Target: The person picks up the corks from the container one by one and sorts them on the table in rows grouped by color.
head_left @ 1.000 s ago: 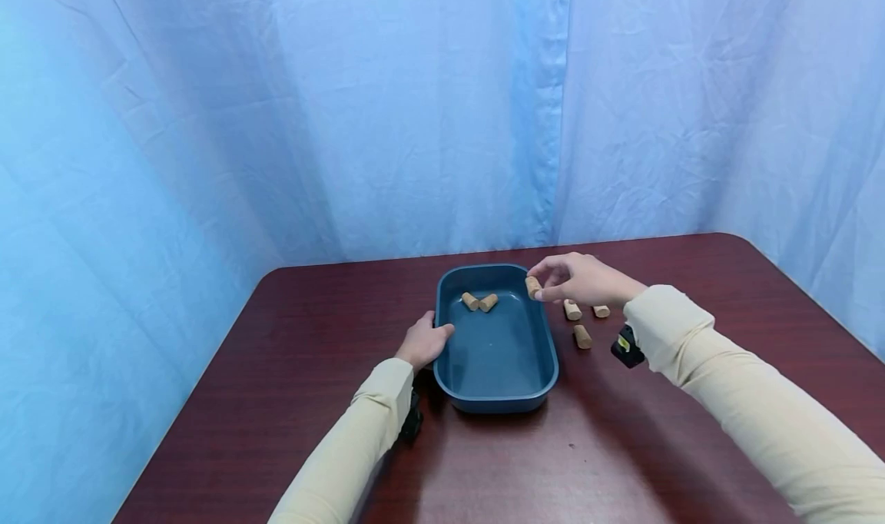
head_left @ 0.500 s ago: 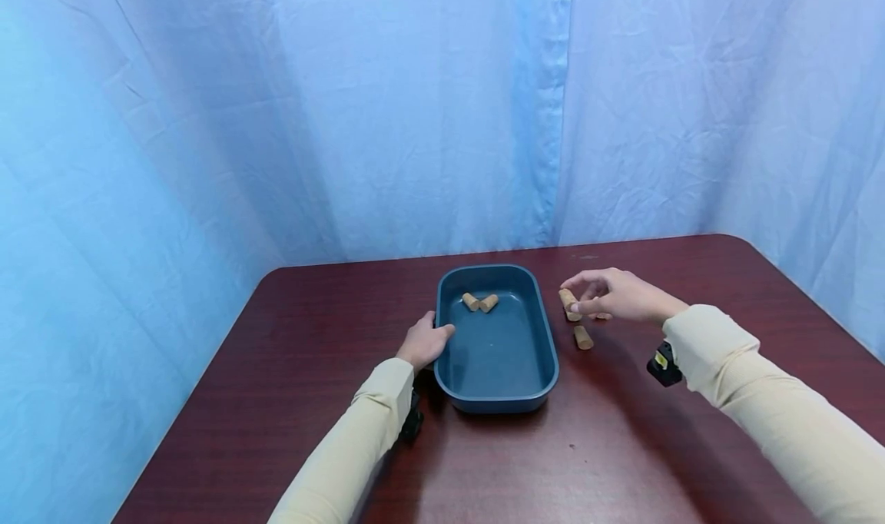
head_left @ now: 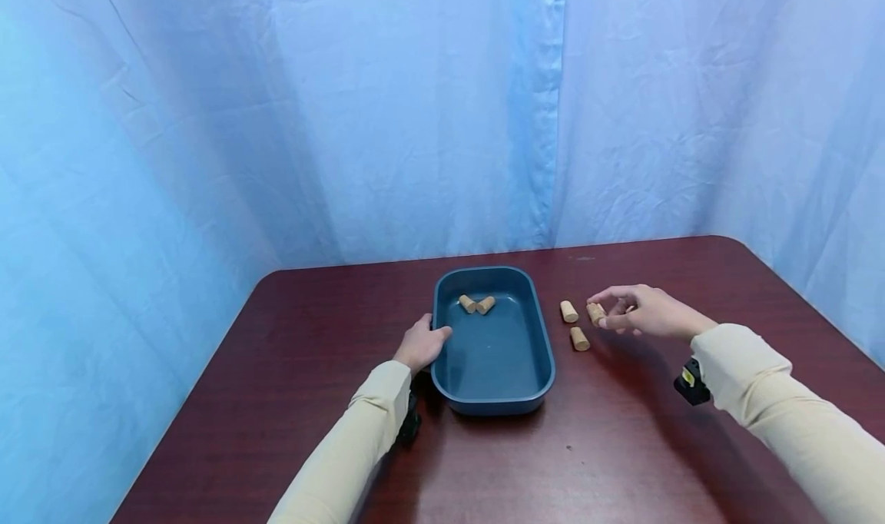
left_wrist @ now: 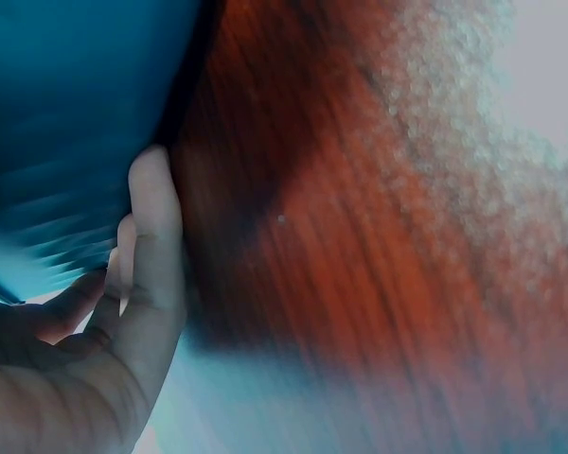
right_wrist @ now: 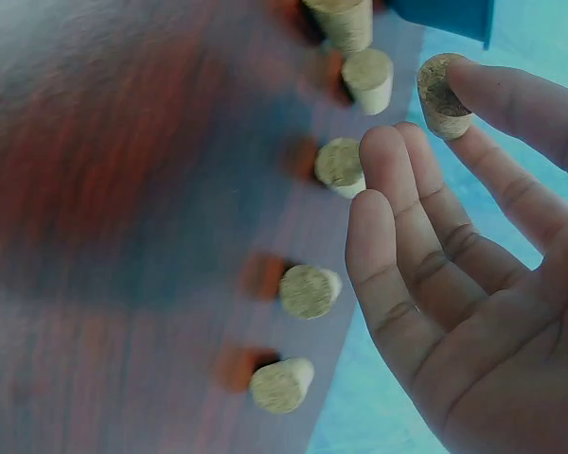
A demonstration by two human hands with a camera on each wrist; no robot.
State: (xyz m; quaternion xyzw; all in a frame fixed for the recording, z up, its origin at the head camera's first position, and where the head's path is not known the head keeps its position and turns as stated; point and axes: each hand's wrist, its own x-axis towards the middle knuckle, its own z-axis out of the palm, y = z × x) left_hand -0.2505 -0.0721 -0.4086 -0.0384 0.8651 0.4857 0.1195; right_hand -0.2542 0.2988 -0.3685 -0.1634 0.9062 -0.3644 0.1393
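Observation:
My right hand point(head_left: 650, 311) pinches a tapered cork stopper point(right_wrist: 445, 95) between thumb and index finger, right of the blue tub point(head_left: 546, 378). Its other fingers stay loosely bent in the right wrist view. Two loose corks lie just left of this hand, one farther back point(head_left: 569, 311) and one nearer point(head_left: 579, 339). Inside the tub, two corks point(head_left: 467, 303) rest near the far end, touching or nearly so. My left hand point(head_left: 420, 344) grips the tub's left wall, thumb over the rim; in the left wrist view its fingers point(left_wrist: 156, 236) lie against the outer side.
Several corks stand out in a row in the right wrist view, among them one near the bottom point(right_wrist: 282, 386); my right hand hides some of them from the head view. The dark red table point(head_left: 311, 401) backs onto light blue curtains point(head_left: 415, 124).
My right hand has moved from above the tub's right rim to the right and nearer, a cork still between thumb and finger. My left hand and the tub's two corks stay put.

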